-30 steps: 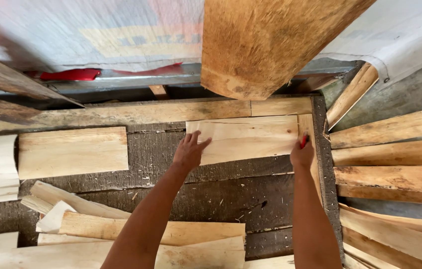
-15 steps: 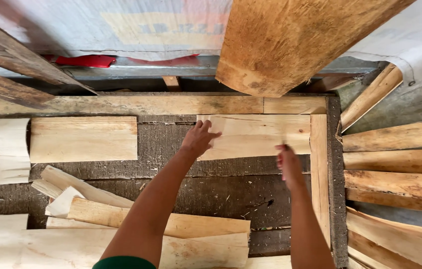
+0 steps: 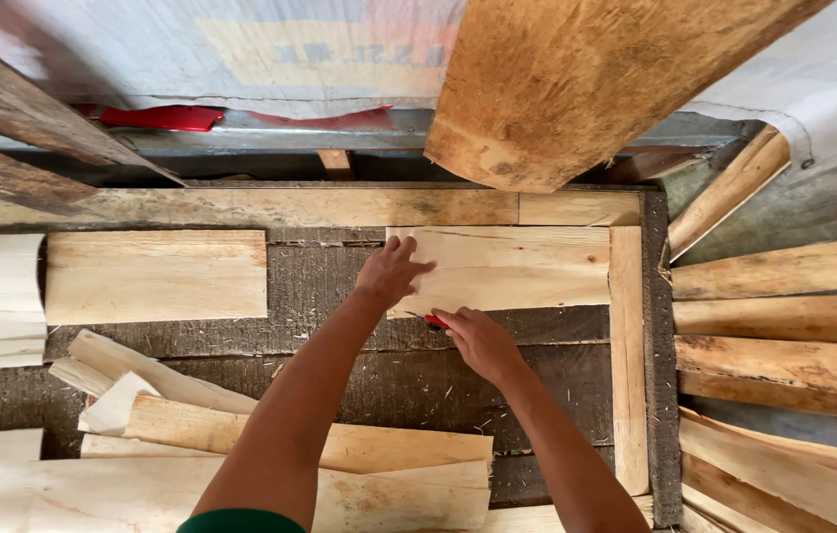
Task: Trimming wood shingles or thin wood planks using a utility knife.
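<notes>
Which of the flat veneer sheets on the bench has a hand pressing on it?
The right-hand sheet: the left hand lies flat on its left end. The other sheet, further left, is untouched.

I am drawing my right hand leftward along the near edge of the pale veneer sheet, away from its right end and closer to my left hand, the red tool moving with my grip.

We see only the red tip of the tool; our right hand hides the rest, and the log runs off the top edge.
</notes>
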